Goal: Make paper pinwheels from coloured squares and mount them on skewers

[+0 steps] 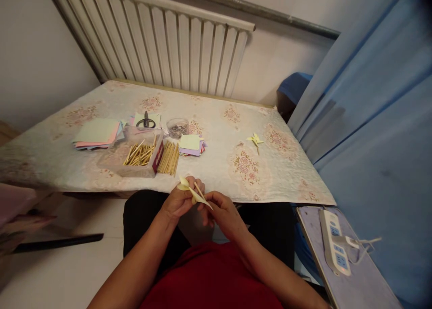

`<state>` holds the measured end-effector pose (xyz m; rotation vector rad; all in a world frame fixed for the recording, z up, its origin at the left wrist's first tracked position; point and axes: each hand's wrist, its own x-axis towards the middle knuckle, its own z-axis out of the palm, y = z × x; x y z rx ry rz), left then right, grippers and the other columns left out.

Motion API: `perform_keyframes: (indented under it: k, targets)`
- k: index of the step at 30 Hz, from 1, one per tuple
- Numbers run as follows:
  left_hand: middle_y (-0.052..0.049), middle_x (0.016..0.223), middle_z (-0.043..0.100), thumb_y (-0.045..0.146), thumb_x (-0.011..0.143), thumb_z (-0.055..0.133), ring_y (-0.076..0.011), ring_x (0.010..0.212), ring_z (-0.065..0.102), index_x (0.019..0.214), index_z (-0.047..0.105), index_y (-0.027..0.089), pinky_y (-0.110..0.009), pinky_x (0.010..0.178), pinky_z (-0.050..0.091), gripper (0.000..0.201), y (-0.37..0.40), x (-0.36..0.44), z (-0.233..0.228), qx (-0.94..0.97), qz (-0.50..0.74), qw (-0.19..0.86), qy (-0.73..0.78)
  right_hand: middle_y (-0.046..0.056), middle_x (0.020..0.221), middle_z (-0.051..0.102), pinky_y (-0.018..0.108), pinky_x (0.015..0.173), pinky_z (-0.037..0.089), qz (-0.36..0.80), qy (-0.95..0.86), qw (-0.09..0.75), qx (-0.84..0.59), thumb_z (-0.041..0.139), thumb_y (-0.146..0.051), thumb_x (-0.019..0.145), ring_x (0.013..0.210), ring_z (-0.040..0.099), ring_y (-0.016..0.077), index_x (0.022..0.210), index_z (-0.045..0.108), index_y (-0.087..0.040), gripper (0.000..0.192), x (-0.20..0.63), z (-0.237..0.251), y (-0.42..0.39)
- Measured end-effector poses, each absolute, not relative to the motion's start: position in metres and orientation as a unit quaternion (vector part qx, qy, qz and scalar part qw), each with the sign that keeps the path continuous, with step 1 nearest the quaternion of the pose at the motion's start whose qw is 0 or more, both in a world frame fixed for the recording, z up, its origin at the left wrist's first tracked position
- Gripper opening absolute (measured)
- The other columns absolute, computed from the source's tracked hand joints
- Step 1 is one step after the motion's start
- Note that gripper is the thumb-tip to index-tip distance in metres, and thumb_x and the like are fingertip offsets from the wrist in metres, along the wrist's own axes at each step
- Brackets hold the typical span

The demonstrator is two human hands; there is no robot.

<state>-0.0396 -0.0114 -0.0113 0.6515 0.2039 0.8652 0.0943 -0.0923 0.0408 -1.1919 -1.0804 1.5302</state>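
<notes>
A pale yellow paper pinwheel (pixel 185 185) is held above my lap, just in front of the table edge. My left hand (pixel 178 203) is closed round it, and its paper blades stick out past the fingers. A thin wooden stick (pixel 200 191) slants across beside the paper, its lower end at the fingers of my right hand (pixel 222 211). That hand is closed at the stick, with its fingertips partly hidden. Another yellow pinwheel (pixel 255 140) on a stick lies on the table to the right.
On the floral tablecloth (pixel 216 120) are a clear box (pixel 135 170) of sticks, loose sticks (pixel 168 158), coloured paper stacks (pixel 96 131) (pixel 190 142), black scissors (pixel 146 121) and a bowl (pixel 177 128) of small metal pieces. A power strip (pixel 335 241) lies at right.
</notes>
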Motion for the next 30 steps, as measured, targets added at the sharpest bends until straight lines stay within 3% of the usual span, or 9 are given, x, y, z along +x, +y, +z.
perform_keyframes:
  k: [6, 30]
  targets:
    - [0.001, 0.066, 0.049, 0.02, 0.064, 0.08, -0.0098, 0.057, 0.048, 0.064, 0.048, 0.017, -0.019, 0.046, 0.036, 0.032, -0.0109, -0.0404, -0.013, 0.298, 0.417, 0.853, 0.102, -0.005, 0.066, 0.062, 0.017, 0.037, 0.025, 0.624, -0.429, 0.451, -0.472, 0.052, -0.03, 0.085, 0.036, 0.042, 0.003, 0.092, 0.058, -0.018, 0.015, 0.0929, 0.0442, -0.094]
    - [0.003, 0.061, 0.046, 0.02, 0.059, 0.083, -0.0101, 0.059, 0.045, 0.058, 0.047, 0.016, -0.02, 0.051, 0.036, 0.037, -0.0138, -0.0352, -0.0089, 0.286, 0.424, 0.853, 0.103, -0.007, 0.06, 0.058, 0.015, 0.034, 0.024, 0.625, -0.429, 0.443, -0.479, 0.048, -0.028, 0.084, 0.033, 0.042, 0.0036, 0.09, 0.055, -0.019, 0.013, 0.0889, 0.0446, -0.096]
